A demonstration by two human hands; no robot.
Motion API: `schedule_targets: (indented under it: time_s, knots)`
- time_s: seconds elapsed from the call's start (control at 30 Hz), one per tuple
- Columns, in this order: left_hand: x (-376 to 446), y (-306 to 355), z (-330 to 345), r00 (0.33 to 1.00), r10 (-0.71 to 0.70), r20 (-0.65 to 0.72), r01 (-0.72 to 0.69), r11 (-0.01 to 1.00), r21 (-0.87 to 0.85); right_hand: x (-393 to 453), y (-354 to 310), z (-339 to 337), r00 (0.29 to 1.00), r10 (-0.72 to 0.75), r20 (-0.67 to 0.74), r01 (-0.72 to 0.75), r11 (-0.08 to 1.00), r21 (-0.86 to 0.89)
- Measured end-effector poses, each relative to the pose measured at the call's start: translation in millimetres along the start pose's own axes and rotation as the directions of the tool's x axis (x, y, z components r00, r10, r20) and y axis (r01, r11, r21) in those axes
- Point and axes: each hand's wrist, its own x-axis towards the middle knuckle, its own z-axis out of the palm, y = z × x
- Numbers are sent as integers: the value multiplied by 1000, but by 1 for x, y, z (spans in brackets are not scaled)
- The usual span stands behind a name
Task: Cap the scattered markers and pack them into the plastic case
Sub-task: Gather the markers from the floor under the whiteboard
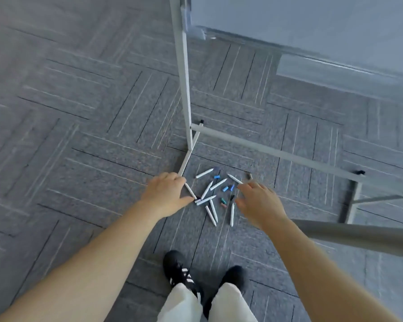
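Several white markers (213, 206) lie scattered on the grey carpet, without caps. Loose caps lie among them: blue caps (225, 188), a teal cap (223, 200) and a dark cap (249, 175). My left hand (166, 194) is at the left edge of the pile, fingers curled, and pinches a white marker (191, 191) between fingertips and thumb. My right hand (258, 201) hovers over the right side of the pile with fingers spread and holds nothing. One marker (235, 178) lies just beyond its fingertips. No plastic case is in view.
A whiteboard stand rises behind the pile; its upright post (185, 89) and low crossbar (277, 154) frame the markers. A grey bar (358, 235) crosses at the right. My black shoes (179, 268) stand on the carpet just below the pile.
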Motion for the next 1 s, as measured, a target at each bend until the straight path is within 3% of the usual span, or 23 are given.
schedule_targets:
  time_s: [0.27,0.63,0.77,0.83,0.93,1.0]
  knots:
    - [110,-36,127,993,-114,38,115,993,-27,121,15,114,992,-90,93,95,994,-60]
    - [313,-79,331,979,-190,-78,191,981,11,330,66,317,995,-93,18,94,995,-29]
    - [353,-87,375,948,-289,-131,275,955,-113,379,72,363,997,-70,-42,71,997,42]
    - [362,-87,386,914,-377,-146,328,902,-281,389,72,380,996,-27,-87,38,991,126]
    - [373,-82,399,829,-552,-86,409,705,-579,391,68,396,977,136,-166,-70,933,354]
    - [380,-79,408,784,-621,-20,453,594,-665,391,65,405,951,253,-176,-154,885,440]
